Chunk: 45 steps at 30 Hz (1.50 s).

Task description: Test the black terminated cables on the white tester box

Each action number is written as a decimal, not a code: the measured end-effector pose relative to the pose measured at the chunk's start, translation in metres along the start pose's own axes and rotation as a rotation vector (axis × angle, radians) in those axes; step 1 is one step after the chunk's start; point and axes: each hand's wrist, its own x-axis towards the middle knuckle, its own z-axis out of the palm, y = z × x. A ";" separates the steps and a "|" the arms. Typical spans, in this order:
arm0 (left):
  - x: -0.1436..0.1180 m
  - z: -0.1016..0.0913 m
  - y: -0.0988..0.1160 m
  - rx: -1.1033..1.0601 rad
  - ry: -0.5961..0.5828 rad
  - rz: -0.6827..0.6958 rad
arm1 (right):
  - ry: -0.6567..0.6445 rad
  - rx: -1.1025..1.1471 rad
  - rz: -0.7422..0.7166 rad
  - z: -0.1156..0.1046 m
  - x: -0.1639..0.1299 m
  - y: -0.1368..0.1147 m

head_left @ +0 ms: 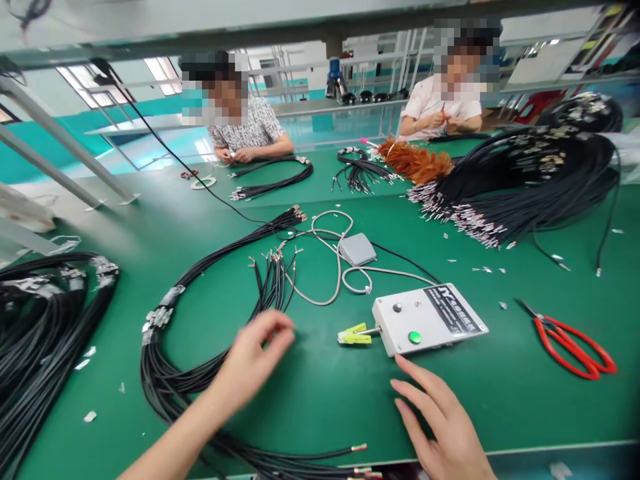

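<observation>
My left hand (255, 357) reaches over the green table, its fingertips pinched at the near ends of a small fan of black wires (273, 280). A long looped bundle of black wires (170, 333) with taped sections curves around it. My right hand (440, 420) rests flat and empty, fingers spread, just in front of a white control box (430, 319) with a green button and a yellow-green clip (354, 335) on its left end.
A grey pedal (357, 249) with grey cable lies behind the box. Red-handled scissors (570, 343) lie at right. Large wire bundles sit at far right (525, 180) and at the left edge (40, 320). Two people work across the table.
</observation>
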 end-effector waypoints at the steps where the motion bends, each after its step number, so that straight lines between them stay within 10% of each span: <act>1: -0.024 0.011 0.001 0.102 -0.350 0.081 | -0.015 0.010 0.014 0.000 -0.002 -0.001; 3: -0.064 0.033 -0.004 0.316 -0.746 0.234 | -0.035 0.025 0.043 0.000 -0.004 -0.001; 5: -0.087 0.049 -0.012 0.511 -0.772 0.287 | -0.040 0.035 0.059 0.000 -0.005 -0.002; 14: -0.073 0.043 0.013 0.103 -0.689 -0.107 | -0.072 0.302 0.183 -0.005 0.009 -0.024; 21: -0.069 0.050 0.007 -0.108 -0.546 -0.140 | -0.167 0.523 0.345 0.003 0.019 -0.050; 28: -0.067 0.049 0.023 -0.194 -0.443 -0.117 | -0.633 0.786 0.460 -0.005 0.029 -0.062; 33: -0.067 0.053 0.026 -0.262 -0.442 -0.216 | -0.362 1.157 0.880 0.004 0.058 -0.054; 45: -0.069 0.062 0.024 -0.405 -0.362 -0.255 | -0.208 1.620 1.180 0.026 0.055 -0.072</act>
